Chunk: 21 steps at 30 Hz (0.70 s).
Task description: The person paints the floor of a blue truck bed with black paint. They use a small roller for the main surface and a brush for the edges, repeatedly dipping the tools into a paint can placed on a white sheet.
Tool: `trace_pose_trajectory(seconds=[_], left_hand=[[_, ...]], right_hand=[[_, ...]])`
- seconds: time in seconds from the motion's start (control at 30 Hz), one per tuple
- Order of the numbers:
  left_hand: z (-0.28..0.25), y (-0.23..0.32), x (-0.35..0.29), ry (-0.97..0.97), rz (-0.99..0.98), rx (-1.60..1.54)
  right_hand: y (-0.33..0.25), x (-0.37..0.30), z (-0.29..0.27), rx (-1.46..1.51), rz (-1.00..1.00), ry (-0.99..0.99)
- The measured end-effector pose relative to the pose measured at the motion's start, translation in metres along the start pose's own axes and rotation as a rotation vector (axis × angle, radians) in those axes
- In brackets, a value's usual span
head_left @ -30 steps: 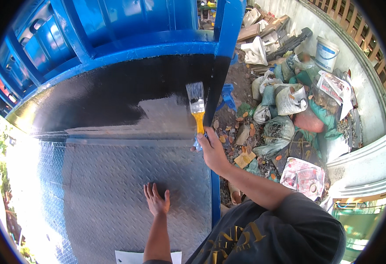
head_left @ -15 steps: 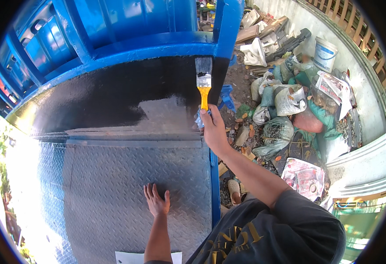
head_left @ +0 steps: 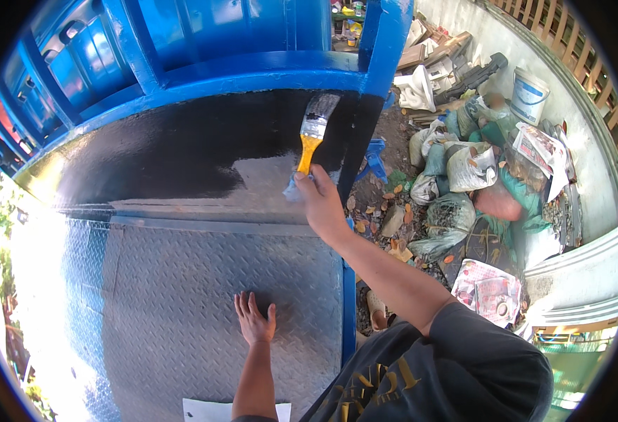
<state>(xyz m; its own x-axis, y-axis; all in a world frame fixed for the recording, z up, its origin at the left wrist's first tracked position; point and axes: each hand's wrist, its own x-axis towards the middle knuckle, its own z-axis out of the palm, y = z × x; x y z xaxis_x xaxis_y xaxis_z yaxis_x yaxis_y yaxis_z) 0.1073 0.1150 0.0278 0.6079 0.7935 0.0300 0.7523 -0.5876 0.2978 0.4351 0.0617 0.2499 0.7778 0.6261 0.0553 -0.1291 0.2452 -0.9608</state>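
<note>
My right hand (head_left: 321, 204) is closed round the yellow handle of a flat paintbrush (head_left: 309, 144). A bluish-white rag (head_left: 293, 190) shows by the same hand, partly hidden behind it. The bristles, smeared with dark paint, lie over the wet black part of a metal panel (head_left: 147, 158). Along the panel's lower part, a grey strip (head_left: 267, 184) is bare of black. My left hand (head_left: 257, 320) rests with fingers spread on the grey diamond-plate metal (head_left: 175, 302) below the panel.
Blue metal framing (head_left: 253, 67) borders the panel at the top. On the right, filled sacks (head_left: 471, 167), a white bucket (head_left: 529, 96) and scrap lie by a pale wall. A white sheet (head_left: 200, 410) sits at the lower edge, and strong sunlight glares at left.
The paintbrush in my right hand has shifted left across the panel and now tilts to the right. My left hand stays on the diamond plate. The view has shifted slightly.
</note>
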Motion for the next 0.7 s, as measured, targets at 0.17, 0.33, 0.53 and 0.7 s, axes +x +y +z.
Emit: trace_pose_trajectory(seconds=[0.17,0.33,0.53,0.7], left_hand=[[-0.002,-0.001,0.000,-0.011,-0.004,0.003],[-0.009,0.006,0.000,-0.035,-0.037,-0.035],[-0.005,0.002,-0.001,-0.012,-0.012,-0.019],[-0.003,-0.001,-0.001,-0.005,-0.006,-0.015]], right_hand=[[-0.005,-0.002,0.030,0.012,0.018,-0.079],[-0.012,-0.013,0.044,-0.033,0.047,-0.171],[-0.029,-0.005,0.055,-0.210,-0.013,-0.239],[-0.042,0.007,0.055,-0.272,-0.050,-0.264]])
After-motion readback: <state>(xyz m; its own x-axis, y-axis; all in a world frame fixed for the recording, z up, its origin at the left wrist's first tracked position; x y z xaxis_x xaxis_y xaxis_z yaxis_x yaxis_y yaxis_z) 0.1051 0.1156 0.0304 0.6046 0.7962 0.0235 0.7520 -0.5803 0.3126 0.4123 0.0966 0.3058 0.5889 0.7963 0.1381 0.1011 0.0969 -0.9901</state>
